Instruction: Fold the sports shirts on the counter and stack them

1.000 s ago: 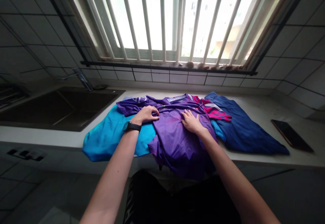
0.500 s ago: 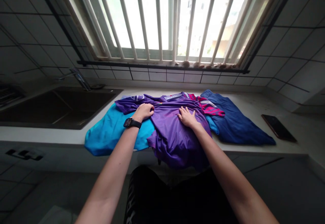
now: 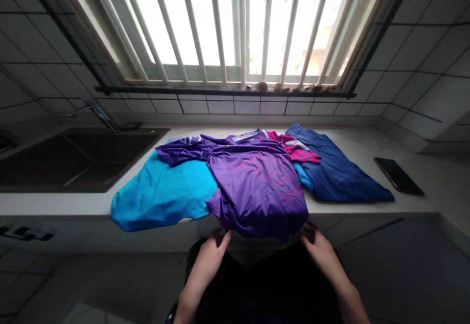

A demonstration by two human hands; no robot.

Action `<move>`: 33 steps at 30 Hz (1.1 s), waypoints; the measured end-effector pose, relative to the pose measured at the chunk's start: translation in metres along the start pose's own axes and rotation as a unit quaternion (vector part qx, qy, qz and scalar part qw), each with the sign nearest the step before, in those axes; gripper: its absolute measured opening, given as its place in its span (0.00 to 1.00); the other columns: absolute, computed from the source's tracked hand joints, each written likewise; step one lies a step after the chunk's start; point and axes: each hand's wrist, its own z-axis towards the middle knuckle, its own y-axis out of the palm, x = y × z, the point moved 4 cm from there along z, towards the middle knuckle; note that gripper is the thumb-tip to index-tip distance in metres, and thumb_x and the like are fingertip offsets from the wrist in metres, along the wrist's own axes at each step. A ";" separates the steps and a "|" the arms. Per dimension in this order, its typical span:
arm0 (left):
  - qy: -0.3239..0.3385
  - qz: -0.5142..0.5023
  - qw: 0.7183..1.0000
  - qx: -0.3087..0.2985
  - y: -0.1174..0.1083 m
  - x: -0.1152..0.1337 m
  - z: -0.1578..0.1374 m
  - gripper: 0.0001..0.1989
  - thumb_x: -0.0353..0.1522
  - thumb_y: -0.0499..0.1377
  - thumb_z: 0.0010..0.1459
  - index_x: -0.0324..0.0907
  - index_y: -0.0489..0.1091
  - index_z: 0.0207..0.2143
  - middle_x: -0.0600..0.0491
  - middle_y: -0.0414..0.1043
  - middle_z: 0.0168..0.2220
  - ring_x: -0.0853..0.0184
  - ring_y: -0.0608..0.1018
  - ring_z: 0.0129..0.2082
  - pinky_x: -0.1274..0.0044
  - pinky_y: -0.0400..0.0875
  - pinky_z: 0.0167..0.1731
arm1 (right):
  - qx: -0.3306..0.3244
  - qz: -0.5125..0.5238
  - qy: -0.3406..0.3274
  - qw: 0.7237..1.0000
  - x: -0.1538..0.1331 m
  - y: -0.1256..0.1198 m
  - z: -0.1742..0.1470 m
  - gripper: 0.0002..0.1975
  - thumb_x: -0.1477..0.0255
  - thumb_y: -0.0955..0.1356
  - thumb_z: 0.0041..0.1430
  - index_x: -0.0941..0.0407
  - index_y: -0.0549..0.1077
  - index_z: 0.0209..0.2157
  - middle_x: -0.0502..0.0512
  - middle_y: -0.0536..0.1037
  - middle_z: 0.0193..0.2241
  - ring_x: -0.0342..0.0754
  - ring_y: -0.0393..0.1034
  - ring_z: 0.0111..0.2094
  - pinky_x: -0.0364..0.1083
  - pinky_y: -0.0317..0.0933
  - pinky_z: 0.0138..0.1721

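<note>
A purple short-sleeved shirt [image 3: 257, 182] lies spread on the counter, its collar toward the window and its lower hem hanging over the front edge. One sleeve is pink striped. Below the hem's left corner is my left hand [image 3: 213, 253], thumb and fingers apart at the cloth. My right hand [image 3: 321, 248] is at the right corner of the hem, also with thumb and fingers apart; its fingertips are partly hard to make out. Under the shirt on the left lies a bright blue garment [image 3: 165, 192]. A dark blue folded garment [image 3: 338, 177] lies to the right, partly beneath the pink sleeve.
A dark sink [image 3: 81, 162] with a chrome faucet [image 3: 103, 116] is set into the counter [image 3: 330, 208] on the left. A phone [image 3: 398, 176] lies at the right. Behind the counter is a barred window [image 3: 242, 30] with small objects along its sill.
Both hands have come off the shirt's middle and moved back toward me, down to its hem. The shirt has kept its place on the counter. My view has shifted slightly.
</note>
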 end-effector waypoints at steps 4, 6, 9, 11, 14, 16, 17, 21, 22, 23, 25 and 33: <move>0.029 -0.183 0.977 0.104 0.016 0.002 0.013 0.26 0.53 0.63 0.49 0.41 0.78 0.38 0.44 0.83 0.39 0.49 0.83 0.46 0.65 0.74 0.49 | -0.009 0.100 -0.043 0.994 -0.027 0.015 -0.004 0.29 0.47 0.67 0.55 0.58 0.82 0.43 0.65 0.85 0.40 0.63 0.80 0.43 0.55 0.70 0.47; 0.049 -0.260 0.955 0.134 0.015 0.006 0.009 0.21 0.50 0.65 0.49 0.42 0.77 0.35 0.46 0.83 0.37 0.52 0.82 0.46 0.67 0.73 0.50 | -0.023 0.140 -0.089 0.986 -0.041 0.010 -0.012 0.27 0.47 0.68 0.57 0.57 0.83 0.38 0.64 0.85 0.39 0.61 0.79 0.43 0.53 0.70 0.47; 0.036 -0.383 0.901 0.199 0.007 0.004 -0.003 0.15 0.43 0.64 0.50 0.43 0.76 0.36 0.50 0.81 0.37 0.57 0.81 0.44 0.71 0.73 0.48 | 0.114 0.198 -0.085 0.970 -0.037 -0.018 -0.019 0.28 0.47 0.66 0.61 0.59 0.82 0.41 0.62 0.84 0.39 0.59 0.78 0.43 0.51 0.70 0.46; 0.030 -0.433 0.862 0.262 0.001 0.002 -0.011 0.12 0.41 0.60 0.49 0.44 0.73 0.34 0.53 0.78 0.34 0.61 0.80 0.39 0.73 0.73 0.42 | 0.205 0.215 -0.040 0.954 -0.023 -0.036 -0.016 0.31 0.47 0.64 0.62 0.59 0.82 0.44 0.62 0.84 0.39 0.59 0.78 0.42 0.52 0.70 0.45; 0.038 -0.441 0.845 0.300 -0.003 0.003 -0.015 0.09 0.37 0.58 0.46 0.46 0.63 0.30 0.58 0.71 0.28 0.67 0.75 0.30 0.77 0.70 0.32 | 0.078 0.168 -0.031 0.982 -0.014 -0.041 0.003 0.28 0.47 0.68 0.56 0.58 0.83 0.39 0.61 0.85 0.35 0.60 0.78 0.39 0.54 0.70 0.44; 0.030 -0.452 0.847 0.276 -0.004 0.005 -0.014 0.13 0.36 0.61 0.44 0.46 0.61 0.32 0.58 0.71 0.30 0.69 0.75 0.29 0.78 0.69 0.31 | -0.050 0.138 -0.061 0.987 -0.018 -0.040 0.013 0.24 0.48 0.70 0.52 0.56 0.82 0.33 0.59 0.84 0.31 0.60 0.78 0.36 0.54 0.71 0.43; 0.023 -0.460 0.851 0.252 -0.004 0.008 -0.012 0.15 0.37 0.63 0.45 0.46 0.63 0.35 0.57 0.74 0.32 0.69 0.76 0.30 0.78 0.70 0.32 | -0.073 0.131 -0.075 0.986 -0.022 -0.042 0.017 0.23 0.48 0.71 0.52 0.55 0.82 0.32 0.58 0.84 0.30 0.59 0.78 0.35 0.54 0.71 0.42; 0.007 -0.398 0.912 0.101 -0.007 0.024 -0.001 0.23 0.45 0.69 0.47 0.42 0.74 0.42 0.49 0.81 0.39 0.60 0.82 0.39 0.73 0.75 0.41 | 0.048 0.121 -0.062 0.989 -0.045 -0.058 0.024 0.26 0.46 0.71 0.51 0.55 0.80 0.35 0.57 0.82 0.27 0.56 0.77 0.31 0.51 0.71 0.36; -0.001 -0.361 0.929 0.077 -0.007 0.027 0.001 0.23 0.46 0.71 0.45 0.41 0.76 0.39 0.49 0.82 0.37 0.58 0.82 0.39 0.72 0.75 0.41 | 0.072 0.115 -0.049 0.990 -0.051 -0.058 0.023 0.28 0.45 0.72 0.50 0.56 0.80 0.37 0.56 0.81 0.26 0.54 0.76 0.28 0.50 0.70 0.34; -0.013 -0.330 0.942 0.068 -0.008 0.028 0.003 0.23 0.47 0.72 0.42 0.40 0.77 0.36 0.49 0.82 0.35 0.57 0.82 0.39 0.72 0.76 0.41 | 0.076 0.111 -0.039 0.990 -0.057 -0.056 0.021 0.30 0.44 0.72 0.49 0.56 0.80 0.40 0.54 0.80 0.23 0.53 0.74 0.25 0.50 0.68 0.31; -0.040 -0.311 0.945 0.097 -0.009 0.027 0.005 0.23 0.49 0.72 0.42 0.39 0.78 0.32 0.48 0.81 0.32 0.55 0.83 0.38 0.70 0.77 0.40 | 0.042 0.106 -0.044 0.992 -0.067 -0.047 0.016 0.33 0.42 0.72 0.48 0.56 0.80 0.42 0.53 0.78 0.21 0.51 0.71 0.21 0.49 0.66 0.28; -0.060 -0.374 0.836 0.398 -0.037 -0.011 -0.004 0.19 0.47 0.61 0.56 0.42 0.77 0.40 0.46 0.81 0.44 0.53 0.79 0.53 0.62 0.71 0.59 | 0.251 0.078 -0.072 0.962 -0.067 -0.065 0.002 0.29 0.43 0.64 0.57 0.55 0.78 0.33 0.62 0.82 0.29 0.57 0.74 0.31 0.51 0.65 0.35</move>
